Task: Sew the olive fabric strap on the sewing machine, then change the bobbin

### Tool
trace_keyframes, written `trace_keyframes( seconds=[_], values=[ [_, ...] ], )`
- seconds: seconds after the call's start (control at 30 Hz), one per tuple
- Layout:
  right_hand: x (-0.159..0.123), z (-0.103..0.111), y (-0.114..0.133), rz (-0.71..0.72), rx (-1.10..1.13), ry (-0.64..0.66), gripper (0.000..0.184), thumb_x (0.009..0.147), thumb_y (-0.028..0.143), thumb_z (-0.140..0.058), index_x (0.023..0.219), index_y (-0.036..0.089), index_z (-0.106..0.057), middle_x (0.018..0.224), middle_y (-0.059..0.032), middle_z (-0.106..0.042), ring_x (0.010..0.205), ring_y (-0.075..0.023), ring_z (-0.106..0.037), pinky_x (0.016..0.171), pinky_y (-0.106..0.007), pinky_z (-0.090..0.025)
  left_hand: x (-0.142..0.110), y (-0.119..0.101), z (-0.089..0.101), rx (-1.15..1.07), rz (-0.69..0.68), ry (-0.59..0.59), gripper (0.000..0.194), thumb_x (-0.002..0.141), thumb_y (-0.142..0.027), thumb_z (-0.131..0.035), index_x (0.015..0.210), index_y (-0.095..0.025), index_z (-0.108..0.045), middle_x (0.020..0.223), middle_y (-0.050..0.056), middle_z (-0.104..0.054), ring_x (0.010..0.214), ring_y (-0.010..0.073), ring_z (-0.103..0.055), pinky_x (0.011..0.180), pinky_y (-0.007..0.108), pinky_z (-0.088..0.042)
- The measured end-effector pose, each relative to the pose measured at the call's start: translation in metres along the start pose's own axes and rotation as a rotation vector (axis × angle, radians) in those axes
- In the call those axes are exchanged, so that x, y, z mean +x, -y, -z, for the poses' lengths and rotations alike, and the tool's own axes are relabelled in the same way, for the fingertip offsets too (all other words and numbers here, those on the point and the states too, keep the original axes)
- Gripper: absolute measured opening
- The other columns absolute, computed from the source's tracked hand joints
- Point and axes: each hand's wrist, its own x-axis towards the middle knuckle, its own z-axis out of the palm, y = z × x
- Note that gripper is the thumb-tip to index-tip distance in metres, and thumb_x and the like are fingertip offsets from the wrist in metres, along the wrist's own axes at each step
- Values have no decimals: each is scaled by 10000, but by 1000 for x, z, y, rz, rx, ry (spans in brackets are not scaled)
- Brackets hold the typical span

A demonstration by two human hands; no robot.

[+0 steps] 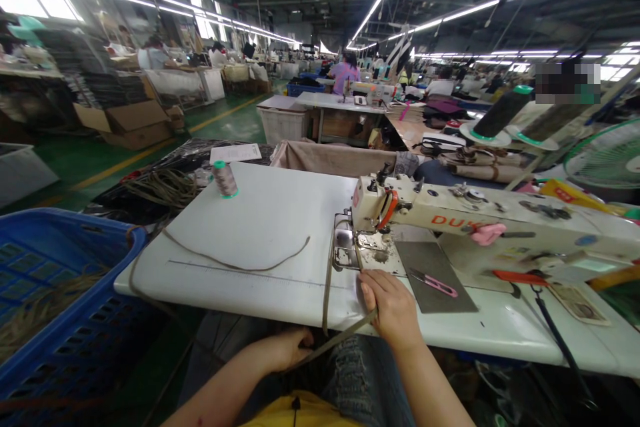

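Observation:
A narrow tan strap [345,327] runs from the presser foot of a white industrial sewing machine [450,213] down over the table edge. My right hand [393,307] rests at the table's front edge with its fingers closed on the strap. My left hand [285,350] grips the strap's lower stretch above my lap. A loose length of the same cord [235,260] curves across the white sewing table [250,247]. On the grey mat [435,277] next to my right hand lies a pink seam ripper [435,283].
A blue plastic basket [60,280] of coiled strap stands to my left. A thread cone [225,179] stands on the table's far side. Orange-handled scissors [520,277] lie to the right, with a green fan [607,153] beyond. Co-workers sit at machines farther back.

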Motion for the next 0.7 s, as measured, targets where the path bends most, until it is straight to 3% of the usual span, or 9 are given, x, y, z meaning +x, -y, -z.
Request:
trace_keyframes(
  seconds=[0.2, 0.43, 0.7],
  values=[
    [-1, 0, 0, -9, 1, 8, 330, 1132, 310, -481, 1164, 197, -789, 1164, -89, -819, 1093, -256, -752, 998, -409, -588, -25, -15, 18, 151, 28, 66, 412, 914, -413, -654, 1243, -184, -752, 1180, 119, -790, 1026, 325, -716, 857, 399, -539],
    [-1, -3, 0, 0, 1, 3, 342, 1138, 316, -469, 1147, 187, -786, 1166, -77, -822, 1076, -252, -755, 999, -420, -583, -67, -56, 43, 84, -152, 197, 311, 978, -364, -542, 1021, -191, -796, 1011, 65, -829, 958, 221, -761, 841, 291, -545],
    [-2, -2, 0, -4, 6, 5, 318, 1128, 302, -489, 1155, 195, -787, 1171, -86, -818, 1079, -257, -754, 1001, -414, -576, -98, -126, 56, -115, -325, -24, 270, 988, -347, -539, 1007, -172, -743, 955, 52, -782, 901, 205, -715, 832, 283, -540]
  ],
)
